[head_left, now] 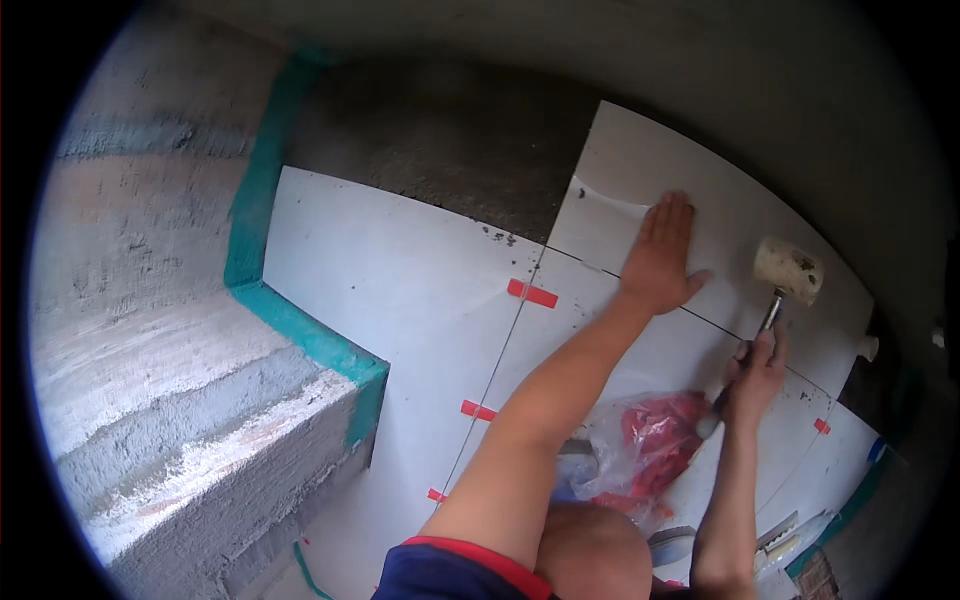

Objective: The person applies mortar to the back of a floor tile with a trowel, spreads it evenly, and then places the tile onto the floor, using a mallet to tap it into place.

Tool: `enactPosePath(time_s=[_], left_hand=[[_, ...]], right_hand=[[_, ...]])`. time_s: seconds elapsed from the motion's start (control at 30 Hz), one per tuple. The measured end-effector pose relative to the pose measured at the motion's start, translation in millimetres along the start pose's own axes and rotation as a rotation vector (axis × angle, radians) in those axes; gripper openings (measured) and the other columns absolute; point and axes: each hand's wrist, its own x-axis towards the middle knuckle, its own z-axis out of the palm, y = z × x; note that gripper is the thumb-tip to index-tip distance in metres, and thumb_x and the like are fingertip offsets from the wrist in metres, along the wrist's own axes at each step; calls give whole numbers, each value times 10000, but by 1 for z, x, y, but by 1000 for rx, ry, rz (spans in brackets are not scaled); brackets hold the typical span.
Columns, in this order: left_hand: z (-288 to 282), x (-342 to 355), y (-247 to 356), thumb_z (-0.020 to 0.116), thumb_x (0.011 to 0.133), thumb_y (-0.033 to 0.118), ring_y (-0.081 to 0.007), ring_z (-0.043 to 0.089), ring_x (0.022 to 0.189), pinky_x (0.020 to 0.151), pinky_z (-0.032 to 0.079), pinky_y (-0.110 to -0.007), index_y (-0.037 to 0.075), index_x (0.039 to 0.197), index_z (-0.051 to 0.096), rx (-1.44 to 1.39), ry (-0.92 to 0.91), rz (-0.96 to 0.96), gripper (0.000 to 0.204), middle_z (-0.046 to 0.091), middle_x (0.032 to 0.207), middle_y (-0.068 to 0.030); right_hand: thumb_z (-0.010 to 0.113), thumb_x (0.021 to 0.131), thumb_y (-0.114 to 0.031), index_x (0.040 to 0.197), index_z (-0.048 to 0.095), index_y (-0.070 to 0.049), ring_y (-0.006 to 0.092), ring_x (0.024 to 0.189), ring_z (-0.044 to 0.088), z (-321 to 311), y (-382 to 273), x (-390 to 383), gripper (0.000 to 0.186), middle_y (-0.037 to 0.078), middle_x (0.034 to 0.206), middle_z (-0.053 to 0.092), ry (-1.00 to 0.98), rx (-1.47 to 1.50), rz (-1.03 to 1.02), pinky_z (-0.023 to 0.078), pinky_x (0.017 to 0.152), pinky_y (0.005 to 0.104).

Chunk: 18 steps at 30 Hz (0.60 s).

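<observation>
My left hand (662, 255) lies flat with its fingers stretched out on a large white tile (615, 160) at the far right of the tiled floor. In my right hand (757, 380) is the dark handle of a mallet (785, 270), with a pale, stained, cylindrical head. That head is over the same tile, to the right of my left hand; I cannot tell whether it touches the surface. A thin dark joint separates this tile from the nearer white tile (590, 315).
A clear plastic bag (650, 440) of red pieces lies between my arms. Red tabs (532, 293) sit along the joints. Dark mortar (440, 140) borders the tiles. A teal band (310, 330) edges the rough wall and ledge (200, 440) at left. A toothed tool (777, 540) lies lower right.
</observation>
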Motion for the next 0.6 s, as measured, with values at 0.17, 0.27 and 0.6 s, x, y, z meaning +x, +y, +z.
enactPosePath(time_s=[0.17, 0.27, 0.6], left_hand=[[27, 11, -2, 666, 825, 458, -374, 256, 1434, 1188, 179, -465, -72, 1442, 329, 44, 32, 51, 881, 329, 1509, -250], [21, 11, -15, 625, 866, 452, -368, 228, 1450, 1190, 160, -475, -44, 1471, 301, 171, -27, 78, 846, 274, 1543, -238], [9, 21, 9, 511, 919, 500, -370, 165, 1469, 1197, 131, -464, -66, 1485, 237, 368, -82, 263, 846, 212, 1571, -226]], right_hand=[[527, 982, -241, 1351, 475, -25, 303, 919, 635, -19, 18, 9, 431, 200, 1045, 656, -49, -473, -189, 497, 846, 375], [564, 946, -154, 1245, 591, -51, 372, 980, 651, -11, 1, 6, 317, 228, 1039, 665, -13, -342, -348, 513, 847, 409], [493, 957, -173, 1368, 495, -143, 434, 946, 628, -97, -28, -1, 412, 279, 1029, 646, -35, -571, -192, 503, 832, 479]])
